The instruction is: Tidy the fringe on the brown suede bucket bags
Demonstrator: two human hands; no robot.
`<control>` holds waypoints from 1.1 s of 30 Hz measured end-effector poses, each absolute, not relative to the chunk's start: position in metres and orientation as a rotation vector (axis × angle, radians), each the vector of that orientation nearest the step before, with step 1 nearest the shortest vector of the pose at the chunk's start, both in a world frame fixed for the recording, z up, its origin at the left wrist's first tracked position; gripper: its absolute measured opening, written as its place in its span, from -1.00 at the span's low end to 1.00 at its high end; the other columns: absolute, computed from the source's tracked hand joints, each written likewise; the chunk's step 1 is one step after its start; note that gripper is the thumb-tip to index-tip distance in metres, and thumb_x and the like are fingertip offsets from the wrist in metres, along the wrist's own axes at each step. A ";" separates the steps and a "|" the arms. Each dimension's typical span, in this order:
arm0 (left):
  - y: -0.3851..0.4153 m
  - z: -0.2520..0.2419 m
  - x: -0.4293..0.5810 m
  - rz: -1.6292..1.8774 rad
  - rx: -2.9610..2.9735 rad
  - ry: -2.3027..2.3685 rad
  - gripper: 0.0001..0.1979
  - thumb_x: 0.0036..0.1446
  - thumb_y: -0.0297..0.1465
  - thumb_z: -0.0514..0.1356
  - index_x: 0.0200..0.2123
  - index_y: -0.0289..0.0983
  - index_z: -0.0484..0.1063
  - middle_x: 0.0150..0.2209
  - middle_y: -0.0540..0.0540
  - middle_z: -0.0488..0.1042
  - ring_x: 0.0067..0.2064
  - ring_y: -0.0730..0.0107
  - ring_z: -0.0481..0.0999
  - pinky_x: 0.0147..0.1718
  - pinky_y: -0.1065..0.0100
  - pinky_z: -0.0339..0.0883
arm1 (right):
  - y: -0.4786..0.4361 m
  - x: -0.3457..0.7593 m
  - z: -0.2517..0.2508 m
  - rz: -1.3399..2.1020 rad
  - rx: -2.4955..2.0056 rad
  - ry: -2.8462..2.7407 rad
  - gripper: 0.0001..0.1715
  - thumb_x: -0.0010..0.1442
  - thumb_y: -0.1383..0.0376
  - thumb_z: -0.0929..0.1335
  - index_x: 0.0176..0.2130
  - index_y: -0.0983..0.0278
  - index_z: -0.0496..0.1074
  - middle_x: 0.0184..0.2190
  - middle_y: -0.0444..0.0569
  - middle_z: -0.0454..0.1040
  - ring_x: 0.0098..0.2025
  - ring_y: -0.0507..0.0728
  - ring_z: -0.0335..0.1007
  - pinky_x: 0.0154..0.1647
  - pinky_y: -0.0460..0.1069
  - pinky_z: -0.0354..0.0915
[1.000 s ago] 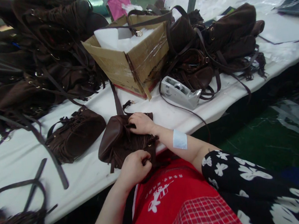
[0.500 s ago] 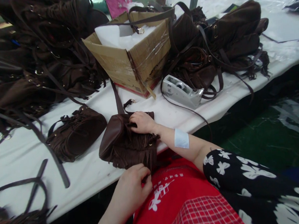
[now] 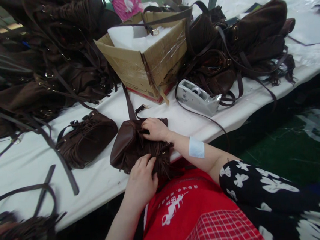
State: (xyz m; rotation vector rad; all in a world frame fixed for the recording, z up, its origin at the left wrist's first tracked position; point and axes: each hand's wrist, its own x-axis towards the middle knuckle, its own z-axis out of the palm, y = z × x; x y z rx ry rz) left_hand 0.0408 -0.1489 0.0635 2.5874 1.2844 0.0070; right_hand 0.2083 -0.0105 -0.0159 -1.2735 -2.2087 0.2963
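A dark brown fringed handbag (image 3: pixel 122 145) lies on its side at the table's front edge, its smooth rounded end towards the left. My right hand (image 3: pixel 155 129) is closed on its upper side, fingertips hooked into a fold. Over the fringe at the lower side rests my left hand (image 3: pixel 141 177), its fingers stretched out and the thumb apart. A flat strap (image 3: pixel 129 104) runs from the bag back towards the box, and a small buckled strap (image 3: pixel 141 109) lies behind it. To the left lies a second fringed handbag (image 3: pixel 87 139).
An open cardboard box (image 3: pixel 132 68) holding white foam sheets stands behind the bag. A grey tape dispenser (image 3: pixel 199 97) sits to its right. Heaps of brown bags (image 3: pixel 13 92) fill the left, with more bags (image 3: pixel 256 31) at right. Loose straps (image 3: pixel 64 170) trail across the white table (image 3: pixel 104 185).
My left hand has moved up from beside the apron onto the bag's fringe, its fingers straightening. My right hand keeps its hold on the bag. The view has shifted slightly.
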 end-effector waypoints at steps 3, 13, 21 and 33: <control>-0.139 0.050 0.045 -0.223 2.681 1.351 -0.65 0.04 -0.58 0.07 -0.08 -0.28 0.40 -0.04 -0.20 0.40 -0.06 0.16 0.39 -0.05 0.18 0.30 | -0.012 0.209 -0.015 0.284 -1.271 -2.201 -0.78 0.10 0.24 0.40 -0.25 0.33 0.50 -0.17 0.05 0.49 -0.05 0.20 0.29 0.05 0.10 0.17; -0.153 0.064 0.039 -0.487 2.544 1.260 -0.77 0.16 -0.56 -0.03 -0.33 -0.24 0.40 -0.28 -0.09 0.37 -0.25 0.31 0.42 -0.25 0.30 0.26 | -0.011 0.210 -0.016 0.266 -1.227 -2.220 -0.79 0.09 0.24 0.41 -0.27 0.33 0.50 -0.16 0.04 0.49 -0.06 0.21 0.30 0.04 0.10 0.16; -0.162 0.097 0.035 -0.499 2.508 1.247 -0.77 0.16 -0.53 -0.02 -0.41 -0.24 0.39 -0.35 -0.08 0.34 -0.26 0.30 0.39 -0.26 0.28 0.23 | -0.011 0.210 -0.017 0.281 -1.222 -2.213 -0.79 0.11 0.23 0.41 -0.27 0.32 0.50 -0.18 0.03 0.49 -0.08 0.19 0.30 0.02 0.09 0.16; -0.173 0.091 0.019 -0.444 2.367 1.214 -0.71 0.19 -0.57 -0.08 -0.49 -0.25 0.34 -0.19 -0.11 0.37 -0.27 0.38 0.40 -0.28 0.33 0.20 | -0.009 0.210 -0.017 0.300 -1.207 -2.217 -0.78 0.12 0.21 0.40 -0.27 0.32 0.49 -0.18 0.04 0.48 -0.07 0.19 0.30 0.02 0.09 0.16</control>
